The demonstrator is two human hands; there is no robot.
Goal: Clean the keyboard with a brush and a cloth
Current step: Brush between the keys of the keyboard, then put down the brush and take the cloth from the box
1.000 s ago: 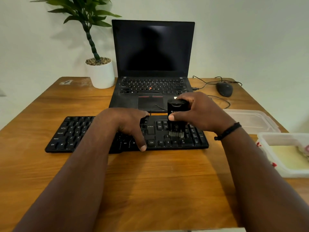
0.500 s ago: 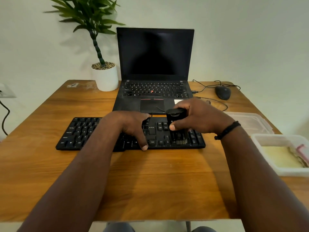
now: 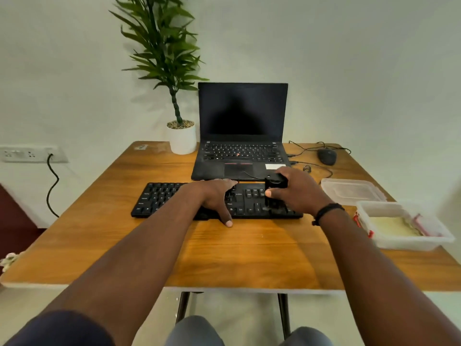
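A black keyboard [image 3: 162, 198] lies across the middle of the wooden table [image 3: 249, 253]. My left hand [image 3: 214, 196] rests flat over its middle, thumb hooked on the front edge, holding it down. My right hand [image 3: 296, 191] grips a black block-shaped brush [image 3: 274, 188] held upright, bristles down on the keys at the keyboard's right end. A yellow cloth [image 3: 391, 226] lies in a white tub [image 3: 409, 242] at the right edge.
A black laptop [image 3: 242, 146], lid open and screen dark, stands just behind the keyboard. A potted plant [image 3: 180, 138] is at back left, a wired mouse [image 3: 326, 156] at back right. A clear tub lid [image 3: 351, 191] lies right of the keyboard.
The camera has pulled back and tilted up, so the table looks smaller and my knees show. The brush has slid slightly toward the keyboard's front edge. My left hand stays put.
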